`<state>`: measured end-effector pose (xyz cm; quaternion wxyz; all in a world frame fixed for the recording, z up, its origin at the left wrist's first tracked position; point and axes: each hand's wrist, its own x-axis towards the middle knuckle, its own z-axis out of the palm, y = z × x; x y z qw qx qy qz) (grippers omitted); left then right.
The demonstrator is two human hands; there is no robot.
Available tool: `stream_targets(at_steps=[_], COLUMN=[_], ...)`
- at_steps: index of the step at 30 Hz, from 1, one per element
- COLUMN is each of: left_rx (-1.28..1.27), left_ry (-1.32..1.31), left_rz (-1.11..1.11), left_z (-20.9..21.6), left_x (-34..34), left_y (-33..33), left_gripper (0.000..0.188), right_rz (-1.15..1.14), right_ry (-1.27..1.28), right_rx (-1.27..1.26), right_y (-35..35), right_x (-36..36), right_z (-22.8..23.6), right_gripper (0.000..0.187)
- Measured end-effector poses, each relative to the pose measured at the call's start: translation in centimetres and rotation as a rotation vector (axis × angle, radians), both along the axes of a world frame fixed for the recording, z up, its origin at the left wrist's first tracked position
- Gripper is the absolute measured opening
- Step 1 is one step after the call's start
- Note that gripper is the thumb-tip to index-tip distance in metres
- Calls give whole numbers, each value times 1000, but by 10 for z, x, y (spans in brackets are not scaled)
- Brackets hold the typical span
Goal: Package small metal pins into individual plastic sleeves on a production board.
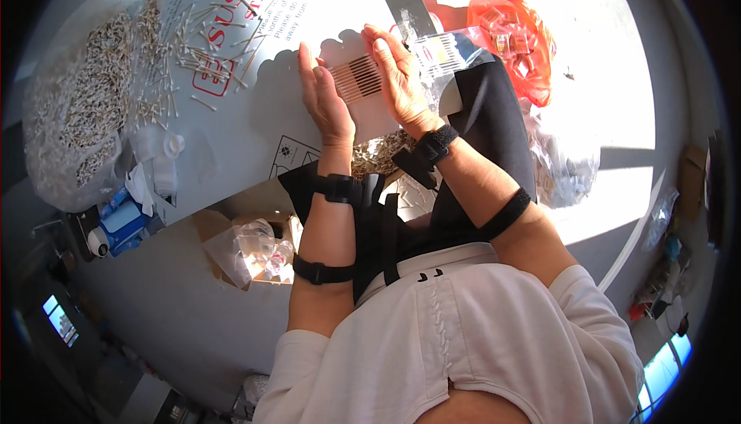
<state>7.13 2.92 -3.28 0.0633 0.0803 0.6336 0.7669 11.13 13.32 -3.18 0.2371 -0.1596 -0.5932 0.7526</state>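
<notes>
Two hands are squaring up a row of thin sticks on a grey desk.

The left hand (326, 100) and the right hand (397, 76) are standing on edge, palms facing each other, with a neat row of sticks (356, 79) lying between them on the desk (231, 138). Fingers (384, 45) of both hands are held straight and pressed together, touching the ends of the row rather than pinching it. Loose sticks (193, 30) are lying scattered to the left, near a clear bag of sticks (77, 107). An orange bag (517, 34) is sitting to the right, in sunlight.
</notes>
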Motion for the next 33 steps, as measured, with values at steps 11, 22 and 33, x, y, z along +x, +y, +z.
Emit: stream_targets(at_steps=[11,22,33], left_rx=[194,-916,-1396], left_ry=[6,610,677], left_rz=[-8,-145,-397], left_z=[7,21,15], left_x=[-11,18,31], left_y=[-16,-52,-23], left_gripper=[61,73,87], right_rz=[-22,6,78], right_ry=[3,-248,-226], right_rx=[-48,0,838], right_y=[2,36,28], right_x=[1,48,47], right_z=[0,21,11], right_gripper=[41,11,5])
